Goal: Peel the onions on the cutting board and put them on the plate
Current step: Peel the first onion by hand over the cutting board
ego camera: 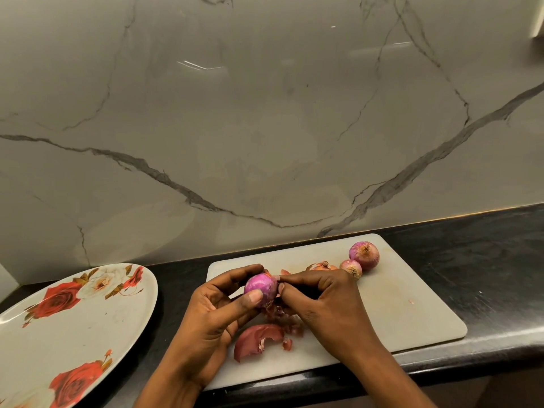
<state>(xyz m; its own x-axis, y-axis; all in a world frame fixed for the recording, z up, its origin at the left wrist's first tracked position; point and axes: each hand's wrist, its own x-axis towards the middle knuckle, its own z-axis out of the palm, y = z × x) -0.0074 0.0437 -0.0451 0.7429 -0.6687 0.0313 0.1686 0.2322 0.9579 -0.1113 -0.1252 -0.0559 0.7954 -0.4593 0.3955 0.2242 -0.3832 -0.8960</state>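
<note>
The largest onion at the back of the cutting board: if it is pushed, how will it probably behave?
The largest onion is round and lies on the flat cutting board, so it would probably roll. The small onion close beside it may block it on that side.

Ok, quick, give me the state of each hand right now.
Left hand: grips the purple onion, thumb and fingers curled round it.
Right hand: pinches the same onion at its side.

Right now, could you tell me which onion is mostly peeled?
The onion gripped in the left hand, glossy purple, with the right hand picking at it. The large onion, small onion and orange onion behind wear dry skin.
</note>
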